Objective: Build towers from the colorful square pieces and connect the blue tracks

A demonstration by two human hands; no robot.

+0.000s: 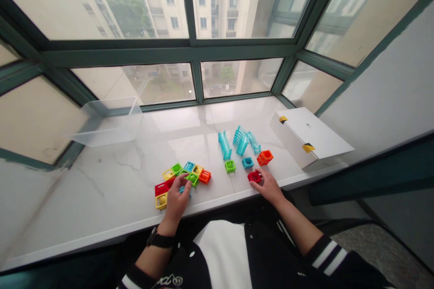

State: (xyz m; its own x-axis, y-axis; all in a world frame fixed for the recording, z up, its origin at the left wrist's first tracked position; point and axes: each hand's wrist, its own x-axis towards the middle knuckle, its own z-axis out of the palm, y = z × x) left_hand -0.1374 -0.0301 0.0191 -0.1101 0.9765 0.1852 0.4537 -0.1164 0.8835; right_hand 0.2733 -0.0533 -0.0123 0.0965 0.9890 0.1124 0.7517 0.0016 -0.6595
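Note:
My left hand [176,198] rests on a cluster of small coloured square blocks [183,175] near the front edge of a white marble sill [115,180]; its fingers curl over a blue piece. To the right, my right hand [267,185] pinches a red square block [254,176]. Just beyond it lie a green block [230,166], a blue block [247,162] and an orange block [265,157]. Several translucent blue ribbed track pieces [239,141] lie behind those.
A clear plastic tub [110,122] stands at the back left by the window. A white cardboard box [307,135] with yellow-black tape sits at the right end. Window frames close off the sill at the back, and a wall rises on the right.

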